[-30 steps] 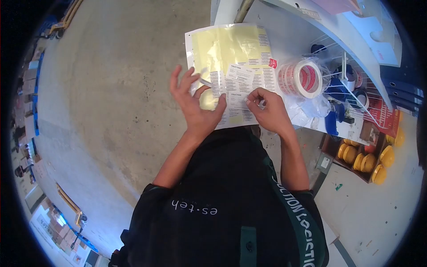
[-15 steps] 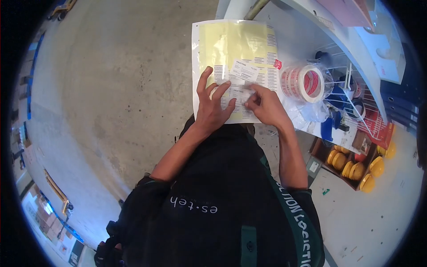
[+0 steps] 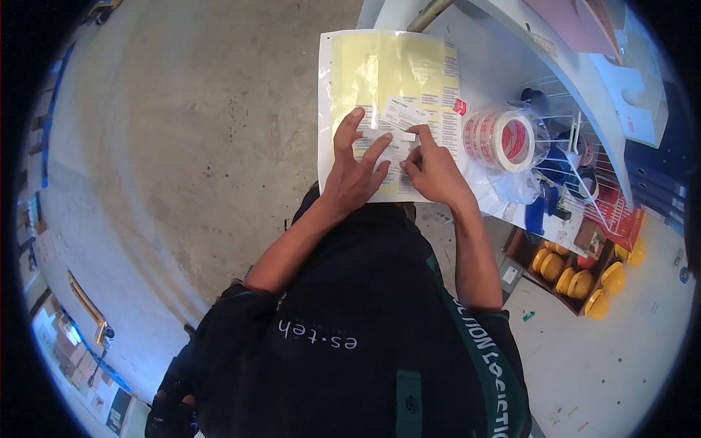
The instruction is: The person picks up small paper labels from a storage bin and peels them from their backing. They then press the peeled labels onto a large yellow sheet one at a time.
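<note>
A plastic-covered yellow and white sheet (image 3: 394, 66) carries columns of small print. My left hand (image 3: 355, 164) rests on its lower left part, fingers spread, index fingertip against a narrow white strip (image 3: 400, 136). The right end of that strip meets the extended index finger of my right hand (image 3: 438, 168). Below the strip lies a printed label (image 3: 393, 152), partly covered by both hands. My right thumb and curled fingers close at its right edge; the exact contact is hidden. Another printed white label (image 3: 405, 112) sits tilted just above my fingers.
Rolls of red-and-white tape (image 3: 504, 142) in clear plastic stand right of the sheet. Beyond them are a white wire rack (image 3: 584, 160) and a blue tape dispenser (image 3: 539, 212). A box (image 3: 522, 248) of yellow hard hats (image 3: 577, 281) is lower right.
My right index finger has straightened and moved up to the white strip, which shows more plainly now. My left hand stays spread on the sheet. The view has shifted slightly.
</note>
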Tool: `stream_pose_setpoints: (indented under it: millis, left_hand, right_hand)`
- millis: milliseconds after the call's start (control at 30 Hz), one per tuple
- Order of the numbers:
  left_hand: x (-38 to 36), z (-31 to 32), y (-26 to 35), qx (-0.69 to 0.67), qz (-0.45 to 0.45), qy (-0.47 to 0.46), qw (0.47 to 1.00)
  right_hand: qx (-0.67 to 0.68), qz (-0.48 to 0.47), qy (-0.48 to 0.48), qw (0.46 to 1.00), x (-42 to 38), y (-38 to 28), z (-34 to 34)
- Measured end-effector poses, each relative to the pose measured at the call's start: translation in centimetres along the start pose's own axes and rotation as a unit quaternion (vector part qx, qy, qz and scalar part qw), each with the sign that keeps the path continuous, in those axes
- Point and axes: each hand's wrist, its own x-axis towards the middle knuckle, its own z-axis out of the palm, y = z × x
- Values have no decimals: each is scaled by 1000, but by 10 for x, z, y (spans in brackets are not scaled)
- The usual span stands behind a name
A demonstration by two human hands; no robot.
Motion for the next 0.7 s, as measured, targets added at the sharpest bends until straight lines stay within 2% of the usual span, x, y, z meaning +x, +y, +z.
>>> stream_pose_setpoints:
  millis: [167,700]
  left_hand:
    - [0,1,0,-5,-11,-4,1000]
    - [0,1,-2,0,-17,-7,1000]
  right_hand:
    - [-25,-48,9,999,0,-7,-2]
    - [-75,-42,10,996,5,-3,5]
